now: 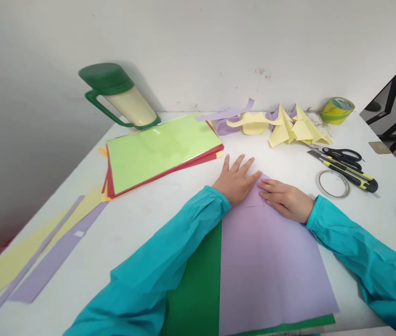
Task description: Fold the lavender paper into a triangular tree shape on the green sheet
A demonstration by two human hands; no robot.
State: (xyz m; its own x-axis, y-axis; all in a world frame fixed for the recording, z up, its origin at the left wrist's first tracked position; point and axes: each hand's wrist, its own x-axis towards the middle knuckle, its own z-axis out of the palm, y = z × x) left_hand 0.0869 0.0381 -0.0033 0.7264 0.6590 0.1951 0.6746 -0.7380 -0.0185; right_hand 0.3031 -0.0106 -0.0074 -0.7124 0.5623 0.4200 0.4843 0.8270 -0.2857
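Head view, left to right: strips (pixel 60 256), a stack (pixel 163 154), then a green sheet (pixel 191 298) under the purple paper (pixel 271 270) in front of me. My left hand (pixel 237 182), fingers spread wide, presses beside the paper's folded tip; my right hand (pixel 287 200), fingers close together (gripping nothing, I'd say), rests on its right edge. For a crisp crease, I should pin with one hand and stroke firmly with the other. Scissors (pixel 347 156) lie beyond.

Matt paper sheet (pixel 271 270), plastic jug (pixel 130 105) (smooth)
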